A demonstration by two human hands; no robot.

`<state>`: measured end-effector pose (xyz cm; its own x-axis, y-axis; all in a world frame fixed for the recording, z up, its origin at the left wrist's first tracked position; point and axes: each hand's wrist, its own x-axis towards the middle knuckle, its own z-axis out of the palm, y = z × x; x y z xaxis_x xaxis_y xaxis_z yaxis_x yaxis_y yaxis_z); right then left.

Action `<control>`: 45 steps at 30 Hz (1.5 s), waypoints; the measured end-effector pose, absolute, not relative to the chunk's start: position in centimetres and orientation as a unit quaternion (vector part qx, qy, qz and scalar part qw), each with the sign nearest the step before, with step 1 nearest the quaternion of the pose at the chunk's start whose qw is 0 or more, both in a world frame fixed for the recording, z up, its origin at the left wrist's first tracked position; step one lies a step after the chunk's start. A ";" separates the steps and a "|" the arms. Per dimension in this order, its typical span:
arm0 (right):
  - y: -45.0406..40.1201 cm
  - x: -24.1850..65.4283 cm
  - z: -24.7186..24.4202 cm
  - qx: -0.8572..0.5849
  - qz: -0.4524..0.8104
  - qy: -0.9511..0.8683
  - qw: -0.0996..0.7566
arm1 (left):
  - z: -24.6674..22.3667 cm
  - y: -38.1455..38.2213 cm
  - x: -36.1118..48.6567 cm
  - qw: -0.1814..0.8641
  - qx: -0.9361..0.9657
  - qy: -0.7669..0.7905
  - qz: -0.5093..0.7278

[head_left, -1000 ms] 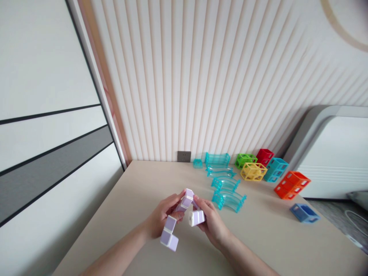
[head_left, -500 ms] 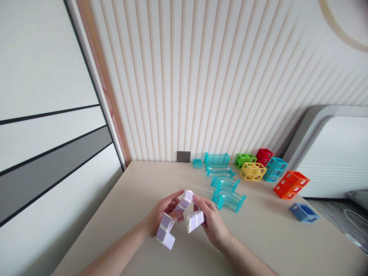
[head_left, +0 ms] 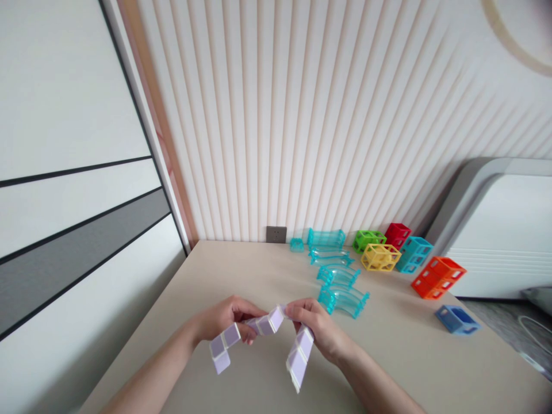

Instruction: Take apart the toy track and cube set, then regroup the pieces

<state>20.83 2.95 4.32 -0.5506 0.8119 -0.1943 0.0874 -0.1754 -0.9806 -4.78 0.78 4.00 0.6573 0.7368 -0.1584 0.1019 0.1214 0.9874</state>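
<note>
Both hands hold a lilac-and-white snake twist puzzle (head_left: 268,323), a chain of block-like segments bent into an arch above the table. My left hand (head_left: 226,317) has its thumb and fingers closed round the chain left of its middle. From there a hooked end of several segments hangs down on the left. My right hand (head_left: 317,323) pinches the chain near the top of the arch, and the other end slants downward below its fingers. Parts of the puzzle are hidden behind the fingers of both hands.
Clear teal track pieces (head_left: 342,300) lie in a column on the table (head_left: 172,322). Beyond them stand green (head_left: 368,240), yellow (head_left: 380,257), red (head_left: 397,236), teal (head_left: 414,254), orange (head_left: 439,278) and blue (head_left: 457,319) block frames. A ribbed wall (head_left: 259,144) borders the back.
The puzzle has been turned and spread wider. My left hand moved left with its end, and the right-hand end now points more steeply down.
</note>
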 end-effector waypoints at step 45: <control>1.2 18.9 2.7 -0.302 0.670 -0.557 0.387 | 0.7 0.4 -1.1 0.666 0.384 0.348 0.537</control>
<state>18.93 1.22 2.68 -0.5183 0.8548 0.0263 -0.1823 -0.0804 -0.9800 -1.07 0.41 0.74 0.1814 0.9821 -0.0510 -0.4477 0.1287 0.8849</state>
